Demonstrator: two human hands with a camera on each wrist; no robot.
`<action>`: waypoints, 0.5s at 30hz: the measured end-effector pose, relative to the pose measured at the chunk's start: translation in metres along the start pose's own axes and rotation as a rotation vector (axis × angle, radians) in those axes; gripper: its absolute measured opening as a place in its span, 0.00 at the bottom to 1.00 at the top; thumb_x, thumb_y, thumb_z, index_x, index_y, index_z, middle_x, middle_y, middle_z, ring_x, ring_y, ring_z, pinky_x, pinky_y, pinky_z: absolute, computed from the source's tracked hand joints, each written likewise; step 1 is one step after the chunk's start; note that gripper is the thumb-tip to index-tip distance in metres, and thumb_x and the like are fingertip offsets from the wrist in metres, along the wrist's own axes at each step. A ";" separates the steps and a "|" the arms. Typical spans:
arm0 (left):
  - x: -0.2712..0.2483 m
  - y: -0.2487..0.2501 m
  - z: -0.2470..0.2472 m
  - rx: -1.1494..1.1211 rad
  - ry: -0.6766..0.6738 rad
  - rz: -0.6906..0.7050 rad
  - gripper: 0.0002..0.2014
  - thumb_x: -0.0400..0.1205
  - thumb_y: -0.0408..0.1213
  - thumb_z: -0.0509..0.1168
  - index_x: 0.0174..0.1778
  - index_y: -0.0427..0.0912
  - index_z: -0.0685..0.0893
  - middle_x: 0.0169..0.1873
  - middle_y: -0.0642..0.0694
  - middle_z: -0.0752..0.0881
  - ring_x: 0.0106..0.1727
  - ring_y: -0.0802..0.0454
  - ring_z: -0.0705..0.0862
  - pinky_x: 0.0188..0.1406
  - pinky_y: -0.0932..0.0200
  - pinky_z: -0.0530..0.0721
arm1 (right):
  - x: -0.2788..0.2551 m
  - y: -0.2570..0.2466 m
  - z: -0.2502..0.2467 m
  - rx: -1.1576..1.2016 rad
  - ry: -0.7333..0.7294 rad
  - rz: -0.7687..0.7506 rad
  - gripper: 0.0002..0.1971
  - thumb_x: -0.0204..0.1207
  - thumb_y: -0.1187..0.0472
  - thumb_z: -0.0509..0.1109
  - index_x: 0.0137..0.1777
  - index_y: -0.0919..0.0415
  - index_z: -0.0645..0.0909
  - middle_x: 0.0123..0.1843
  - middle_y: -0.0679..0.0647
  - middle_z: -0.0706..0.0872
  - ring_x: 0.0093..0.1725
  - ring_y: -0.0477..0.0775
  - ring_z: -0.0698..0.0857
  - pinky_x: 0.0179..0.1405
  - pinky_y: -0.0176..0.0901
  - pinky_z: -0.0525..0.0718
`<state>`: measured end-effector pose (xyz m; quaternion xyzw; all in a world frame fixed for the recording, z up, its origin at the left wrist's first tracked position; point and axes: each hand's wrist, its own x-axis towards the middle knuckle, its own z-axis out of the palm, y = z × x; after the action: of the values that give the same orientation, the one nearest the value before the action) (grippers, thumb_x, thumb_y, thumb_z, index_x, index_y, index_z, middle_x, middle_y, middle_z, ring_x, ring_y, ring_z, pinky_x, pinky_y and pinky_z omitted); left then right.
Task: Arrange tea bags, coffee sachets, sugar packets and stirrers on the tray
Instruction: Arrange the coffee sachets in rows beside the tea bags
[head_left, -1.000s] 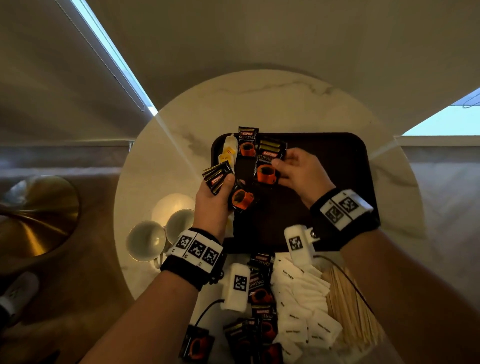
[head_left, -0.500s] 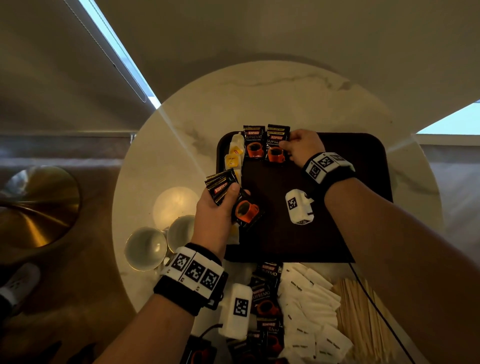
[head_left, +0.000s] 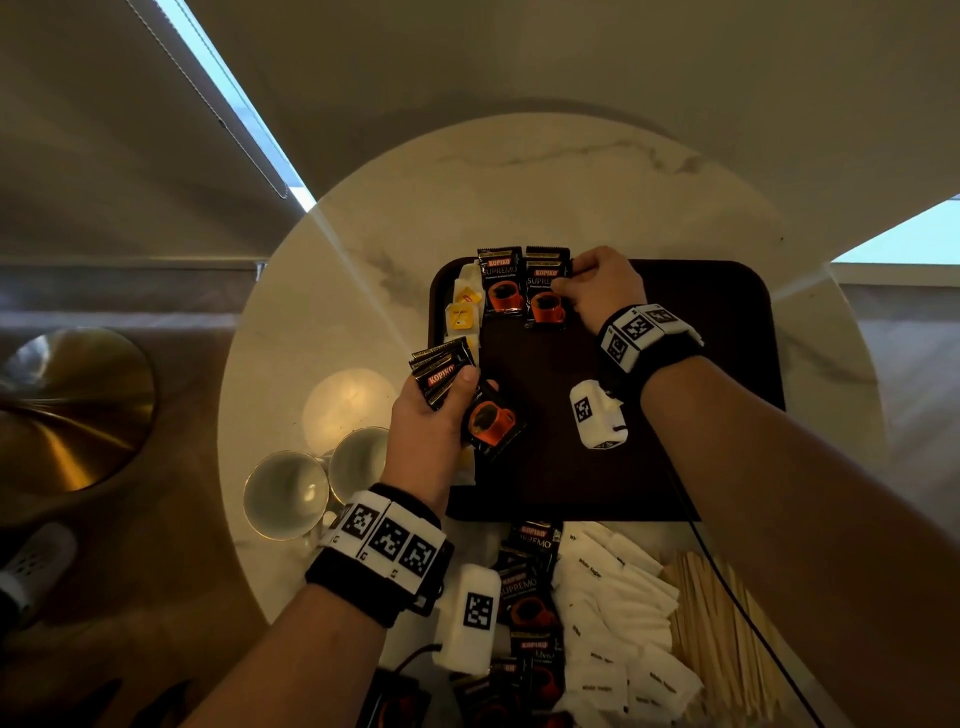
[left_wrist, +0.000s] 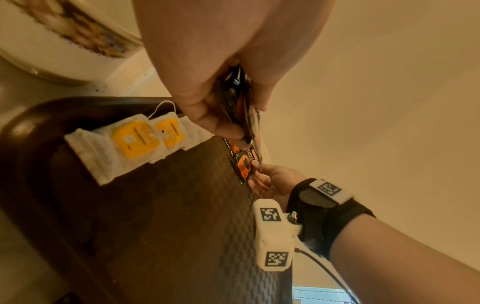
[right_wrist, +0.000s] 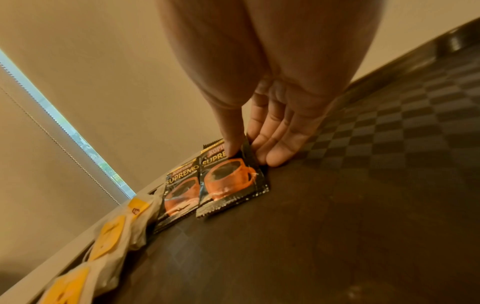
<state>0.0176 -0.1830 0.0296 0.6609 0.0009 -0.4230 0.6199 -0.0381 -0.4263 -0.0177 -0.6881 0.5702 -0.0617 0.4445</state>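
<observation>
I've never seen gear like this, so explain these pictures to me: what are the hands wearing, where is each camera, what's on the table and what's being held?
No machine here: these are a person's two bare hands. The white box strapped at each wrist is a camera. The wide picture comes from a head camera looking down; the other two look along each hand. On the round marble table sits a dark tray with tea bags and one coffee sachet laid down. The right hand pinches a second sachet beside it, on the tray. The left hand grips a bundle of sachets. Nearby: two cups, sugar packets, wooden stirrers.
</observation>
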 end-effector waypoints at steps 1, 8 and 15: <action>0.000 0.000 0.000 0.003 0.002 0.002 0.16 0.85 0.42 0.69 0.66 0.40 0.82 0.54 0.41 0.92 0.56 0.45 0.92 0.58 0.46 0.90 | -0.001 0.000 0.000 0.003 0.007 0.001 0.15 0.76 0.57 0.80 0.58 0.56 0.81 0.47 0.48 0.90 0.49 0.49 0.89 0.56 0.46 0.88; 0.000 0.006 0.002 0.008 -0.024 0.007 0.16 0.83 0.40 0.71 0.65 0.39 0.84 0.55 0.40 0.92 0.57 0.44 0.91 0.58 0.47 0.90 | -0.012 0.000 -0.010 -0.017 0.013 0.018 0.21 0.76 0.52 0.79 0.65 0.58 0.80 0.54 0.50 0.88 0.53 0.49 0.86 0.47 0.36 0.79; -0.001 0.018 0.010 0.049 -0.080 0.018 0.16 0.77 0.42 0.78 0.60 0.46 0.87 0.53 0.45 0.93 0.56 0.46 0.92 0.63 0.40 0.88 | -0.044 0.009 -0.029 -0.010 -0.040 -0.015 0.19 0.77 0.47 0.77 0.64 0.55 0.81 0.53 0.47 0.89 0.56 0.50 0.89 0.64 0.52 0.87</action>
<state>0.0210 -0.1945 0.0461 0.6584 -0.0402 -0.4435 0.6068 -0.0769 -0.4051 0.0123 -0.6959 0.5562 -0.0483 0.4518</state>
